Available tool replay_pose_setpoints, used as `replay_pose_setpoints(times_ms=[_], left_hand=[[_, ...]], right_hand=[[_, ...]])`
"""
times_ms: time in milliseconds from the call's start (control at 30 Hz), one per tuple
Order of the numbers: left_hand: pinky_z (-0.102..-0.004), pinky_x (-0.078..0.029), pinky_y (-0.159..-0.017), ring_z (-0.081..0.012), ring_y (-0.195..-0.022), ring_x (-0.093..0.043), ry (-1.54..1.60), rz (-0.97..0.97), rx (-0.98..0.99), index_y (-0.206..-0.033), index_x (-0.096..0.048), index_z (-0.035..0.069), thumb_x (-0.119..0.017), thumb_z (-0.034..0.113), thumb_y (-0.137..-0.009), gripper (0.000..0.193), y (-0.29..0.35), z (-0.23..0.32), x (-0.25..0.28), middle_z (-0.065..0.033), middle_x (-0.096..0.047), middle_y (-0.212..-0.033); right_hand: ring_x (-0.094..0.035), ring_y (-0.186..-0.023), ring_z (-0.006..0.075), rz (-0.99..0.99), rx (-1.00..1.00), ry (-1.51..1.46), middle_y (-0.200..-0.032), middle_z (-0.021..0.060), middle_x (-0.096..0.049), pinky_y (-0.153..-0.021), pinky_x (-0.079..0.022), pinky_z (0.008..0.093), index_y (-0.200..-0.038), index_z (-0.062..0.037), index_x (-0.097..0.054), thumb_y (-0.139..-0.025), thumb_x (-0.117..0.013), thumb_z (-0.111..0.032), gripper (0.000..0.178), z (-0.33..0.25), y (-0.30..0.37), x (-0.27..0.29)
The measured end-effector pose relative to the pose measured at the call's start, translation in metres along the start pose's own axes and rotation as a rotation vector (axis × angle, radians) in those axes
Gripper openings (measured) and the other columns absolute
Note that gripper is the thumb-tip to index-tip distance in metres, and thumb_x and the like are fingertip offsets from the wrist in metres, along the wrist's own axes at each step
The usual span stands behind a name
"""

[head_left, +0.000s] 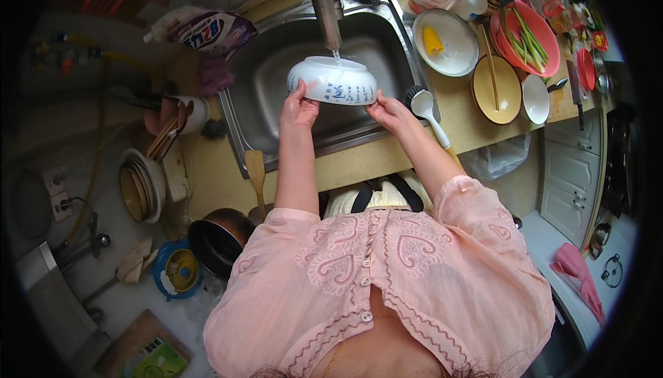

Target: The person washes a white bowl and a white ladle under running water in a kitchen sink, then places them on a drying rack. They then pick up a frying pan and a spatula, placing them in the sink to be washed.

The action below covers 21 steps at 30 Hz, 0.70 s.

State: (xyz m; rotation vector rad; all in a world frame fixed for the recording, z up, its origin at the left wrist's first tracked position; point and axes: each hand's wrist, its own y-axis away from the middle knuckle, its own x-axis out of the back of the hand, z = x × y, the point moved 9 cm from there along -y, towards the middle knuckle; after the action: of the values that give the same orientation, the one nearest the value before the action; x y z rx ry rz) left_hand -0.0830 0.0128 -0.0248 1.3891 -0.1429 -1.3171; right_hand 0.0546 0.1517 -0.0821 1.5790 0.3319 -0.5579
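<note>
A white bowl with blue markings [352, 90] is tipped over the steel sink [266, 91], its base facing up toward the faucet [322, 5]. Water runs from the spout onto the bowl's base. My left hand [299, 107] grips the bowl's left edge, thumb on its outer side. At the right edge, my right hand [391, 110] holds it the same way. The fingers under the bowl are partly hidden. Close to my right hand, a white-handled dish brush [426, 108] lies on the counter beside the sink rim.
Right of the sink stand a white bowl [461, 60] with a yellow piece, a tan bowl [489, 105], a small white bowl [535, 99] and a pink basin [545, 27] with green stalks. A wooden spatula [255, 169] and dark pot [215, 240] sit at the near left.
</note>
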Motion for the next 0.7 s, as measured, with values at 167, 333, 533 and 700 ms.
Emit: replay_pose_setpoints(times_ms=[167,333,533,700], left_hand=[[-0.0407,-0.052,-0.082,-0.0239,-0.095,-0.059,-0.321,-0.211,-0.166,-0.108,-0.051,0.004,-0.056,0.003,-0.084,0.024,0.009,-0.026,-0.034,-0.0096,-0.059,-0.103],[-0.032,-0.05,-0.08,-0.0167,-0.094,-0.058,-0.777,-0.307,-0.298,-0.107,-0.051,0.003,-0.058,0.004,-0.084,0.024,0.002,-0.048,-0.047,-0.0064,-0.06,-0.1],[-0.0242,-0.048,-0.072,-0.0099,-0.085,-0.057,-0.965,-0.384,-0.352,-0.105,-0.052,0.0,-0.058,0.0,-0.082,0.024,0.035,-0.067,-0.065,-0.0043,-0.059,-0.097],[-0.0242,-0.049,-0.069,-0.0104,-0.084,-0.057,-0.95,-0.391,-0.358,-0.108,-0.051,0.0,-0.058,-0.002,-0.081,0.028,0.039,-0.065,-0.057,-0.004,-0.059,-0.097]], right_hand=[[-0.052,-0.107,0.028,0.079,-0.023,0.721,-0.119,0.0159,-0.052,-0.09,-0.041,0.0472,-0.115,-0.0006,-0.049,-0.092,-0.041,-0.022,0.032,-0.006,-0.002,0.01],[-0.038,-0.12,0.0369,-0.44,1.283,1.434,-0.127,0.0183,-0.045,-0.099,-0.029,0.0503,-0.125,-0.0017,-0.045,-0.09,-0.042,-0.03,0.045,-0.035,0.064,-0.123],[-0.038,-0.121,0.0343,-0.315,1.372,2.08,-0.13,0.0103,-0.044,-0.097,-0.033,0.045,-0.118,-0.0092,-0.052,-0.089,-0.041,-0.033,0.039,-0.012,0.051,-0.189],[-0.04,-0.12,0.0243,-0.242,1.401,2.068,-0.124,0.0051,-0.049,-0.093,-0.034,0.0547,-0.109,-0.0109,-0.058,-0.087,-0.046,-0.035,0.035,-0.003,0.039,-0.188]])
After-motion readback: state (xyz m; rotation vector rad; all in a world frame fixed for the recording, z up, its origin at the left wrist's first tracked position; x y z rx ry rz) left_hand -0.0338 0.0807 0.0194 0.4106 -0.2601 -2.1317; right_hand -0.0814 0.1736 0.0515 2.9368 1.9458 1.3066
